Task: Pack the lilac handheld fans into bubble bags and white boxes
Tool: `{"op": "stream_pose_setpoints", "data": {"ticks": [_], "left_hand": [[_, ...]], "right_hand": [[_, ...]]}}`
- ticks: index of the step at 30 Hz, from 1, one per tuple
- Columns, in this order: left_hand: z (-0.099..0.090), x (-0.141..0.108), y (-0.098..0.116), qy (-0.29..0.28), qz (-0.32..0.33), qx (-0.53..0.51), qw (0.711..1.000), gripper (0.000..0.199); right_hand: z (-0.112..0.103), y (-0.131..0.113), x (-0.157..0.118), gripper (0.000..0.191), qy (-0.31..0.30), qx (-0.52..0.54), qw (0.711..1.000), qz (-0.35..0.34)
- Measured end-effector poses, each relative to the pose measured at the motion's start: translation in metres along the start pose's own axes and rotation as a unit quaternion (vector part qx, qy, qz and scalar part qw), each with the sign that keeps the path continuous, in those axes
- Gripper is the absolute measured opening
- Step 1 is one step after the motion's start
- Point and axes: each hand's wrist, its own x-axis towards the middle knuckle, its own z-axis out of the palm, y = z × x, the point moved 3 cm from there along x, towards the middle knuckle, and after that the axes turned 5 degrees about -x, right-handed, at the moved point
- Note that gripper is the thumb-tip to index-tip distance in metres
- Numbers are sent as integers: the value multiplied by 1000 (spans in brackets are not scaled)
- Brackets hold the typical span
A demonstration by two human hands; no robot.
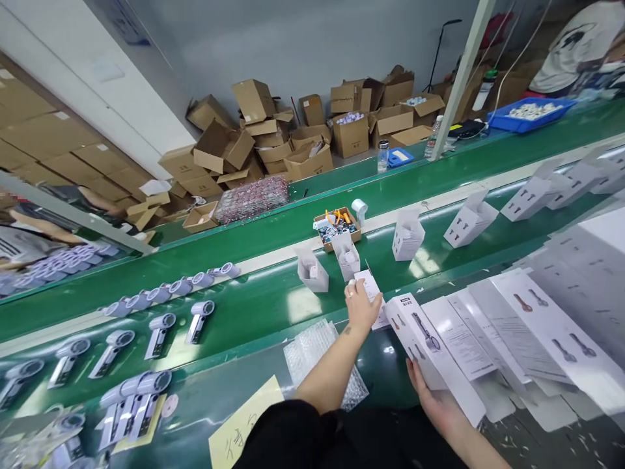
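Observation:
My left hand (361,305) is closed over a small white box (370,284) at the near edge of the green conveyor belt. My right hand (432,404) grips the lower edge of a flat white carton (415,332) printed with handheld fans. Some of its fingers are hidden behind the carton. Just beyond my left hand stand two open white boxes, one upright box (315,273) to the left and another box (347,257) closer. To the right, a pile of flat printed cartons (508,326) lies fanned out. Bubble wrap bags (312,355) lie below my left forearm.
Handheld fans (159,335) stand along the belt (254,306) at left. More open boxes (471,218) line its right side. A small carton of parts (359,234), a blue tray (532,117) and a metal post (461,81) are farther back. Other people are at both sides.

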Motion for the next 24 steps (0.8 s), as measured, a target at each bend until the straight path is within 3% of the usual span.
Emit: {"op": "stream_pose_setpoints", "data": {"ticks": [2,4,6,8,12,14,17,21,22,23,24], "left_hand": [[30,10,8,-48,-151,-12,987,82],[46,21,10,-75,-238,-23,968,95],[46,27,6,-90,-242,-50,965,98],[35,23,-6,-91,-231,-92,964,98],[5,-14,-36,-99,-243,-171,950,102],[-1,-40,-44,-116,-226,-183,950,102],[6,-79,-47,-130,-192,-161,959,95],[23,-110,-41,-150,-219,-184,946,78],[24,-112,-40,-155,-255,-244,923,73],[24,-114,-41,-168,-309,-329,876,65],[22,-115,-41,-189,-372,-421,806,56]], "right_hand": [[0,0,-4,32,11,4,1000,8],[-2,0,-7,31,21,2,1000,20],[-4,0,-8,32,26,6,999,34],[-3,1,-7,32,25,22,999,40],[3,5,-1,30,23,69,996,44],[5,7,4,29,16,69,997,38],[4,8,11,31,18,55,998,6],[-5,7,16,36,24,3,999,-37],[-8,5,15,34,29,-13,999,-42],[-12,4,13,32,32,-29,998,-45],[-17,2,11,30,32,-47,997,-48]]}}
